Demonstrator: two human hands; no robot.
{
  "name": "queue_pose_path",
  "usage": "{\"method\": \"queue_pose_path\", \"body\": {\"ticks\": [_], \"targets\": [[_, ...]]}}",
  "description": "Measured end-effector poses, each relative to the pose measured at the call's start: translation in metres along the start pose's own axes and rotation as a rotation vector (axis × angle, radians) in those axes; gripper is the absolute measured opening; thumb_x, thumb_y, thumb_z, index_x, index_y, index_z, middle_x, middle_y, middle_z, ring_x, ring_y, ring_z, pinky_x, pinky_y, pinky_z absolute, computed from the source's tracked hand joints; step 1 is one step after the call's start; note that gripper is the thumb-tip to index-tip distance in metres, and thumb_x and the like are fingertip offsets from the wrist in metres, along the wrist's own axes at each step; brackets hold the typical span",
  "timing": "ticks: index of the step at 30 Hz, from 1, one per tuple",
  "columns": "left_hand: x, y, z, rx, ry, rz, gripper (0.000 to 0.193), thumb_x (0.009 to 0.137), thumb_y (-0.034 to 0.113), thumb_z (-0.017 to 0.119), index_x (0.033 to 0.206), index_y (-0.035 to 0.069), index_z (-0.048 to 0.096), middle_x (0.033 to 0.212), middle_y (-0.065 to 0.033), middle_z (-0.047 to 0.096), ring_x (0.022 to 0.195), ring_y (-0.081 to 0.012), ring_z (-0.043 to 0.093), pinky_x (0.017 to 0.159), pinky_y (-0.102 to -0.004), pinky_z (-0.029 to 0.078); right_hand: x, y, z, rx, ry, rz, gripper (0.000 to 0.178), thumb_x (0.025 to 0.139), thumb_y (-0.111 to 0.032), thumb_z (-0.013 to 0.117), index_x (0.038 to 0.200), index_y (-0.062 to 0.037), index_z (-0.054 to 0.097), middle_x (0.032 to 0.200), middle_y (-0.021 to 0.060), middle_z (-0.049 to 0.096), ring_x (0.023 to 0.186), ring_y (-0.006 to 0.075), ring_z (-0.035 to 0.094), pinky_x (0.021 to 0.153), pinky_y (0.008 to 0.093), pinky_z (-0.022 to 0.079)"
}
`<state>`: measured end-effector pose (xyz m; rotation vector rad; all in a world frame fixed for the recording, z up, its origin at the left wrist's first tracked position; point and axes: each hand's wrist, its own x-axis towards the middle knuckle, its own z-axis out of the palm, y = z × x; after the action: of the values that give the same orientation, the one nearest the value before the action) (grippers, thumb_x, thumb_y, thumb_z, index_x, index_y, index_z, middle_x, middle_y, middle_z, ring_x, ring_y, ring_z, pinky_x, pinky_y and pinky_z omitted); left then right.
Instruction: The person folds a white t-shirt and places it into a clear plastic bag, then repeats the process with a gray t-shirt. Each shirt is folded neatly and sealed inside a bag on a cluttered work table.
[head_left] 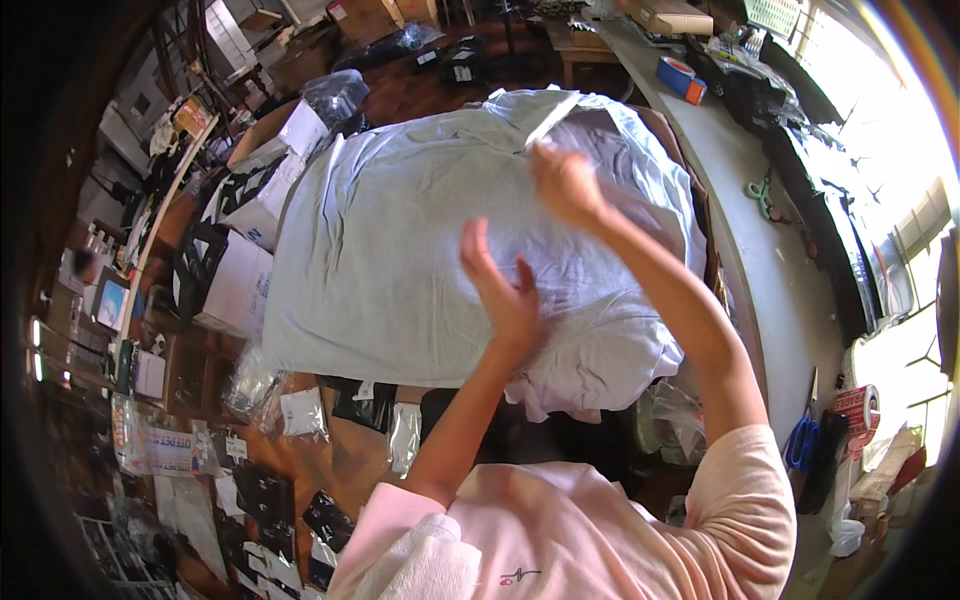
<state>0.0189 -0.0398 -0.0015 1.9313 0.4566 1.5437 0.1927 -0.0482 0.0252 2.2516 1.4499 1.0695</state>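
Note:
A pale blue shirt (400, 220) lies spread over a raised surface in front of me. Its straight edge is on the left, and its cloth bunches up at the near right. Near the far right, an opening shows the darker inside of the cloth. My right hand (568, 185), slightly blurred, is closed at the pale edge of this opening and appears to pinch it. Lower and to the left, my left hand (505, 295) hovers over the middle of the shirt. Its thumb and fingers are apart, with nothing in them.
A long grey table (725, 190) runs along the right, bearing a tape roll (681, 80), green-handled scissors (764, 197), blue-handled scissors (801, 443) and a red-and-white tape roll (857, 408). White cartons (237, 285) stand at the left. Several plastic-wrapped packets (304, 412) lie below.

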Motion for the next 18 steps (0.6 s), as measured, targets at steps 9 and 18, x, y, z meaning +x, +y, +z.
{"method": "queue_pose_path", "body": {"ticks": [9, 18], "targets": [[0.098, 0.019, -0.141, 0.572, -0.893, 0.482, 0.044, 0.067, 0.001, 0.060, 0.108, 0.019, 0.058, 0.097, 0.0022, 0.064, 0.106, -0.0160, 0.055, 0.104, -0.0618, 0.000, -0.112, 0.094, -0.252, 1.406, 0.183, -0.844, 0.023, 0.069, -0.010, 0.058, 0.092, -0.0051, 0.056, 0.061, 0.0027, 0.045, 0.052, 0.0191, 0.051, 0.045, 0.0326, 0.039], [0.221, -0.011, -0.258, 0.329, -1.329, 0.253, 0.035, 0.061, 0.005, 0.071, 0.094, 0.004, 0.062, 0.082, -0.0145, 0.062, 0.074, -0.0266, 0.061, 0.073, -0.0348, 0.048, -0.089, 0.183, -0.215, 0.930, -0.053, -0.238, 0.022, 0.077, -0.016, 0.054, 0.095, -0.0037, 0.057, 0.069, 0.0067, 0.052, 0.060, 0.0201, 0.055, 0.054, 0.0333, 0.042]]}}
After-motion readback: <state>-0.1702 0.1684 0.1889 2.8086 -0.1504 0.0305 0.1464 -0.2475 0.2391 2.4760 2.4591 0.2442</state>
